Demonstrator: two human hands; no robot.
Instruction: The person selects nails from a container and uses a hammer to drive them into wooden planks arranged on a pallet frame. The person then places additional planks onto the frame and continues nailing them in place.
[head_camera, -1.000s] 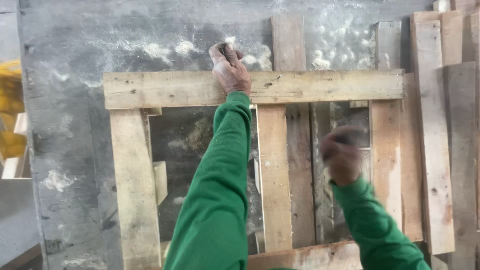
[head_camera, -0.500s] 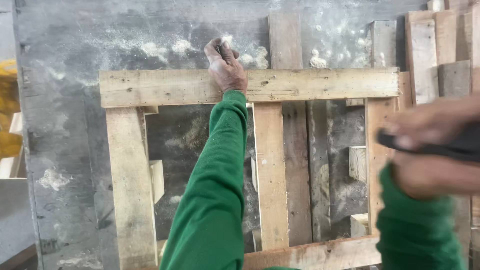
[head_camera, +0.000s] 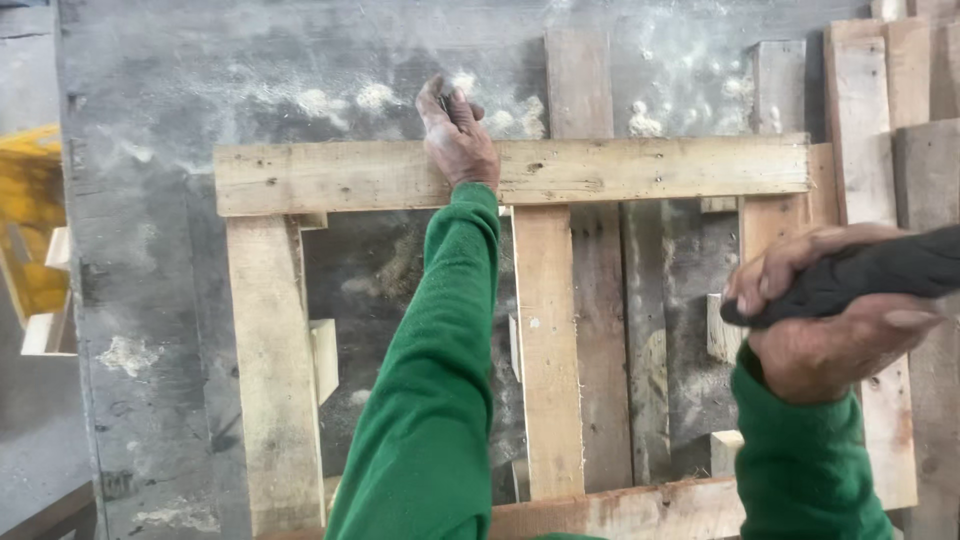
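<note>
Gripping a dark, rough handle (head_camera: 860, 275), your right hand (head_camera: 835, 325) is clamped around it, near the camera; its head is out of view. Your left hand (head_camera: 458, 135) pinches something small, too small to identify, on the top board (head_camera: 620, 170) of the pallet frame (head_camera: 545, 340). That frame looks stiff, heavy, splintery: coarse, knotted timber over dusty grey concrete (head_camera: 140, 300).

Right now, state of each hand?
Left hand: closed, pinching a small item that cannot be identified, at the top board of the wooden pallet.
Right hand: closed around a dark tool handle.
</note>
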